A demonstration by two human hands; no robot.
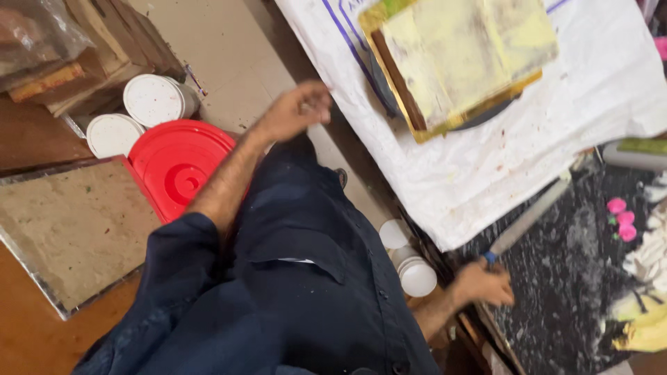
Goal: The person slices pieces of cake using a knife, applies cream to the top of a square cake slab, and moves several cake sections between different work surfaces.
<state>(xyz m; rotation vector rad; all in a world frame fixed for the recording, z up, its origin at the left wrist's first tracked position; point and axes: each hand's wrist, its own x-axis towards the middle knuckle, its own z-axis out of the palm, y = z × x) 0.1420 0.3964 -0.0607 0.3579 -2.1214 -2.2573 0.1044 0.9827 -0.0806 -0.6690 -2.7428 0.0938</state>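
Note:
My left hand [300, 110] is raised over the tiled floor, close to the edge of a white plastic sheet [486, 160]. Its fingers are curled and blurred, so I cannot tell whether it holds anything. My right hand [486, 283] rests at the edge of a black speckled countertop [563, 278]. It grips the handle of a long pale blade [531, 217] with a blue band near the grip. The blade points up and to the right, toward the sheet. A yellow-stained slab on a gold-edged board [458, 55] lies on the sheet. My dark navy shirt [299, 305] fills the lower middle.
A red round lid [177, 167] and two white tub lids [149, 98] lie on the floor at left, beside a flat board with a sandy surface [69, 229]. Two small white containers [413, 274] stand below the counter. Pink bits [620, 217] and white and yellow scraps [646, 298] lie at right.

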